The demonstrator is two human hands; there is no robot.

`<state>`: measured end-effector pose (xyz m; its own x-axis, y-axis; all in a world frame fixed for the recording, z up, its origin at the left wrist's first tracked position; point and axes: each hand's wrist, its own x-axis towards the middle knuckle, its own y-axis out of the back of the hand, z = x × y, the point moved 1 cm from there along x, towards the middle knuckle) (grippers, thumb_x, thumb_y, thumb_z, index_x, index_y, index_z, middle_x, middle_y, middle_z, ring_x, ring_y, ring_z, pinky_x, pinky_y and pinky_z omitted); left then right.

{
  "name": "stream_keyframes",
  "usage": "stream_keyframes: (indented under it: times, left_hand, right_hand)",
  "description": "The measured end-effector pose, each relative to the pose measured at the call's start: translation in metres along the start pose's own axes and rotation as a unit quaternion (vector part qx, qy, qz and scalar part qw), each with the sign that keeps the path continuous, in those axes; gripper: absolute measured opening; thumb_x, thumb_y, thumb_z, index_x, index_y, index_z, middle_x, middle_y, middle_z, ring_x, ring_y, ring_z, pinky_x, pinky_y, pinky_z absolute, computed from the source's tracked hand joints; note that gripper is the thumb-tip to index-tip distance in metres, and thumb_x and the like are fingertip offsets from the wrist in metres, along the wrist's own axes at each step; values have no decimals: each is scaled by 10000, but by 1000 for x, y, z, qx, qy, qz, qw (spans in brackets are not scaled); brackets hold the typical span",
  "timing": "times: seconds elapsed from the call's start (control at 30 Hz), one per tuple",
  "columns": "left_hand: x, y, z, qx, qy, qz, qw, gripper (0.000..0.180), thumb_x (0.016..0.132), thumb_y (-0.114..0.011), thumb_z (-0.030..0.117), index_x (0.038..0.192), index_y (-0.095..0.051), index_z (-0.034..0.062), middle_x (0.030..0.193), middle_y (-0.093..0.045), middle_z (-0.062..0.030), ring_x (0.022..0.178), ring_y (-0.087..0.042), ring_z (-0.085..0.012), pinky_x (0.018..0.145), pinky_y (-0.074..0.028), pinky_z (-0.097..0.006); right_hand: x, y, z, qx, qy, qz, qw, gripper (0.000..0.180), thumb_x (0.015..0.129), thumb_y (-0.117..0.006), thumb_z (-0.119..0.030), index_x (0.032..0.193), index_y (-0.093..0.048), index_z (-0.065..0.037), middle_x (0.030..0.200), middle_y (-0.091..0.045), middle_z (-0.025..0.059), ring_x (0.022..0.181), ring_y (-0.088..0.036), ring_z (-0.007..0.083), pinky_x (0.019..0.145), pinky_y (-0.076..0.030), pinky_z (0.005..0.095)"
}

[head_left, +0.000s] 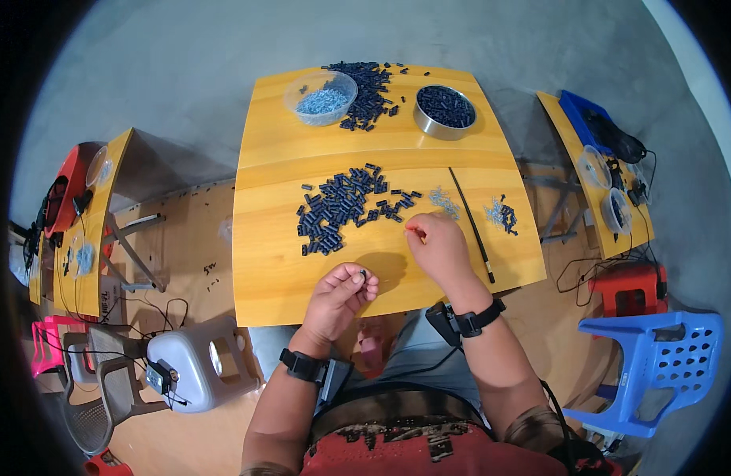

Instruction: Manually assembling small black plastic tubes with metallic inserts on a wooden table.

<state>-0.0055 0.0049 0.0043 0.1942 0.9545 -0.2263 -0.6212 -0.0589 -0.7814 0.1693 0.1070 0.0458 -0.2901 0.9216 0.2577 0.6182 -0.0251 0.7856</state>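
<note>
My left hand is closed near the table's front edge, pinching a small black cylindrical piece between thumb and fingers. To its right, my right hand hovers low over the table with thumb and fingertips pressed together; whatever they hold is too small to make out. Beyond both hands lies a loose heap of small black cylindrical pieces, a few of them straggling toward my right hand. A little pile of tiny clear bits sits just past the right fingers. A thin black stick lies to the right of that hand.
Past the stick is a pile of clear and black small parts. Farther back stand a clear tub of pale blue bits, another black heap and a metal bowl of black pieces. A blue plastic chair and grey stool flank me.
</note>
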Motion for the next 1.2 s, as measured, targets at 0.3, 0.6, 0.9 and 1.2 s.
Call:
stream_keyframes:
  times: [0.3, 0.6, 0.9, 1.2]
  left_hand:
    - [2, 3, 0, -34, 13, -20, 999, 107, 919, -539, 116, 985, -559, 34, 935, -612, -75, 843, -574, -152, 788, -467, -279]
    - [4, 2, -1, -42, 20, -24, 999, 103, 919, -536, 110, 985, -557, 33, 935, -608, -77, 841, -572, -156, 791, -468, -285]
    - [3, 0, 1, -23, 8, 6, 1000, 106, 896, -568, 135, 957, -558, 49, 902, -594, -68, 817, -563, -159, 778, -473, -288]
    - [5, 4, 1, -35, 1, -12, 999, 95, 912, -548, 124, 957, -562, 42, 921, -607, -72, 833, -577, -156, 790, -481, -290]
  right_hand:
    - [17, -19, 1, -1, 29, 67, 997, 46, 726, -622, -60, 768, -630, -40, 739, -609, 120, 774, -571, 312, 680, -475, 394]
    - [17, -20, 4, -32, 28, 46, 998, 71, 723, -624, -65, 789, -634, -40, 773, -611, 122, 794, -568, 317, 689, -477, 398]
    - [1, 31, 42, -48, -38, 91, 994, 94, 720, -660, -91, 797, -642, -40, 725, -611, 124, 726, -588, 303, 650, -479, 392]
    - [5, 39, 75, 30, -153, 69, 985, 91, 724, -647, -83, 790, -662, -22, 738, -648, 141, 643, -633, 264, 601, -497, 329]
